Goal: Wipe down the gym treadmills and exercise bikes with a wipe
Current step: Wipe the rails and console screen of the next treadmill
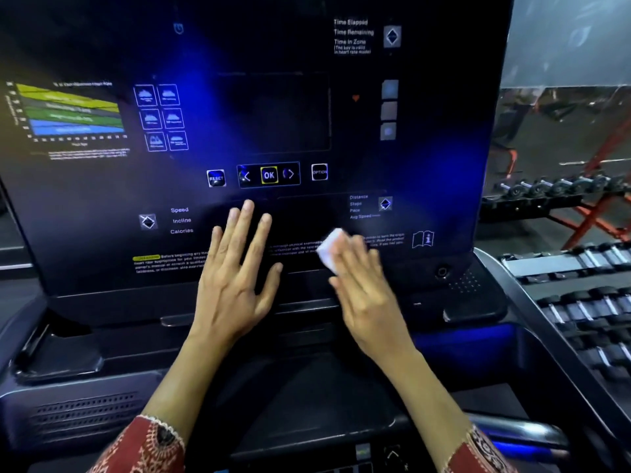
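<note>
My left hand point(235, 278) lies flat on the treadmill console point(307, 114), fingers spread. My right hand point(365, 291) presses the wipe point(328, 249) there, fingers straight.

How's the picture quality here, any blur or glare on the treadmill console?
Head view: the right hand and wipe are motion-blurred, while the left hand is sharp. Head view: blue glare washes across the console panel, and the chart at far left looks soft.
</note>
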`<state>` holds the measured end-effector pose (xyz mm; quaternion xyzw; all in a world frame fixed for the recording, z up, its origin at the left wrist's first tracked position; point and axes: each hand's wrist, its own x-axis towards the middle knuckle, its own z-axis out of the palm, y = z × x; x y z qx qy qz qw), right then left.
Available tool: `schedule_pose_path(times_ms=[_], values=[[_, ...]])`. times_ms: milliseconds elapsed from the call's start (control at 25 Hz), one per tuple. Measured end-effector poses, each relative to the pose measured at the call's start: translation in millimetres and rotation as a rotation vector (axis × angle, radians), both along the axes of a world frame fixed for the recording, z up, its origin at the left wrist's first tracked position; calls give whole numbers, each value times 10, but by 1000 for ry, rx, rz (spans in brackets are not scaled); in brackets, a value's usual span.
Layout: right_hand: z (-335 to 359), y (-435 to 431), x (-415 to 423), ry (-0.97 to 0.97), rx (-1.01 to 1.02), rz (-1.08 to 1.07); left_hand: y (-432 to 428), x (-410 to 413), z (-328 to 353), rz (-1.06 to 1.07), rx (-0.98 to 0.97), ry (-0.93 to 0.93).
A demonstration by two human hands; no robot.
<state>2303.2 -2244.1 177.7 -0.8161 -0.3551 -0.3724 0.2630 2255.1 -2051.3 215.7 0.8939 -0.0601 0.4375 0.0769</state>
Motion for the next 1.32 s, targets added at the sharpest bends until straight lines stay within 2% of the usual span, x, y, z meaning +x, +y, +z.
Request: schedule_pose_path(times_ms=[80, 120, 240, 280, 440, 480, 600, 640, 800, 920, 960, 1080, 1120, 1240, 1320], values=[[223, 82, 211, -126, -123, 82, 0, 54, 73, 19, -24, -26], [334, 71, 325, -159, -115, 60, 6, 74, 104, 28, -31, -37], [490, -1, 435, -44, 139, -75, 29, 113, 127, 60, -24, -65], [467, 51, 374, -43, 159, -83, 31, 122, 114, 67, -15, -71], [483, 355, 329, -242, -98, 116, 49, 146, 100, 66, 2, -74], [588, 368, 425, -239, -77, 90, 53, 142, 108, 69, 5, -78], [765, 372, 491, -63, 156, -28, 110, 116, 155, 115, -29, -101], [730, 431, 411, -68, 154, -20, 146, 115, 183, 127, -53, -106], [764, 711, 391, -283, -119, 154, 296, 140, 297, 118, -50, -98], [1225, 851, 632, -163, 89, 27, 303, 189, 417, 107, -52, -106], [1316, 906, 645, -163, 100, 26, 309, 216, 454, 102, -52, -110], [1305, 934, 700, -331, -84, 123, 338, 261, 529, 91, -42, -120], [1313, 870, 748, -323, -52, 103, 342, 262, 532, 95, -36, -121], [1233, 721, 679, -120, 169, -3, 322, 255, 483, 107, -25, -123], [1019, 651, 546, -157, 53, 50, 287, 260, 456, 98, -23, -122]])
